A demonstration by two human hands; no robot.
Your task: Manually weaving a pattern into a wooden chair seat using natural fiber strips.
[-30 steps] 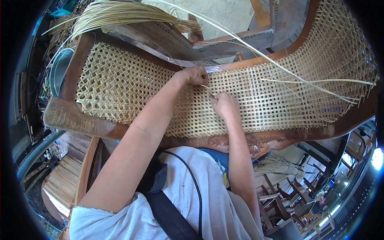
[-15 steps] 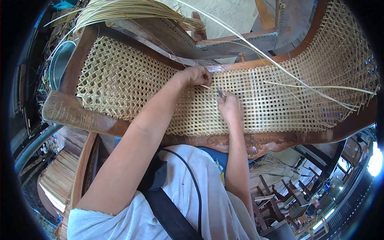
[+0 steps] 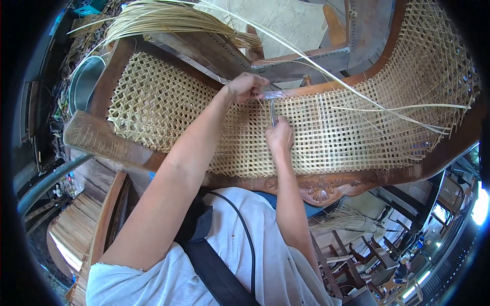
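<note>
A wooden seat frame (image 3: 109, 149) with carved edging lies across in front of me, filled with woven cane webbing (image 3: 306, 133). My right hand (image 3: 279, 136), over the middle of the weave, is closed around a knife (image 3: 272, 111) with a slim metal blade pointing away from me toward the far rail. Up at the far rail, left of the blade tip, is my left hand (image 3: 246, 85) with its fingers bent and pinched together. What lies between those fingers is hidden. A thin strand seems to hang just below them.
A bundle of cane strands (image 3: 168, 21) rests at the far left on another wooden frame (image 3: 301, 65). Long loose strands (image 3: 326, 74) cross over the weave to the right. A grey-green bucket (image 3: 84, 86) stands at left; more chairs (image 3: 377, 257) show at lower right.
My left hand has moved up to the far rail, and the short strand end at its fingertips no longer shows. My right hand has shifted left, with more of the blade now visible.
</note>
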